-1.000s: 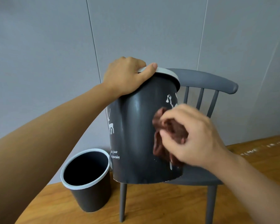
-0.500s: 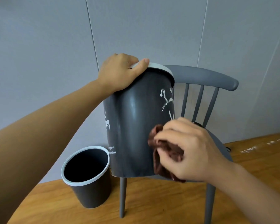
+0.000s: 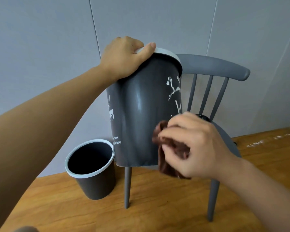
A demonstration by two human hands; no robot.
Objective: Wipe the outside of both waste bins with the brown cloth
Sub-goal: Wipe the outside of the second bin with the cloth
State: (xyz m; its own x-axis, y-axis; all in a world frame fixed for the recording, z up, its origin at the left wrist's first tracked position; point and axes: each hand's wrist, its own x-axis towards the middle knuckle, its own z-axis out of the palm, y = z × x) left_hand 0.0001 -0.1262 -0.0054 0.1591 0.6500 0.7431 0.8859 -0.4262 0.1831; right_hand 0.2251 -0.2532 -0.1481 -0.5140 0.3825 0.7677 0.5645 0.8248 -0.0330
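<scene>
A dark grey waste bin [image 3: 141, 114] with a white rim and white deer prints is tilted, its base on the seat of a grey chair [image 3: 224, 134]. My left hand [image 3: 124, 56] grips its rim at the top, thumb over the white edge. My right hand [image 3: 196, 144] holds a bunched brown cloth [image 3: 167, 158] against the lower right side of this bin. A second, smaller dark bin [image 3: 92, 169] with a white rim stands upright on the wooden floor to the left, open end up.
The grey chair stands on a wooden floor [image 3: 157, 206] against a pale grey panelled wall [image 3: 40, 47]. Its spindle back [image 3: 213, 67] rises behind the held bin. A small black object [image 3: 202, 117] lies on the seat behind my right hand.
My right hand has dragged the brown cloth down the bin's side from mid-height toward its lower edge. The bin has turned slightly under my left hand, showing more of the white print.
</scene>
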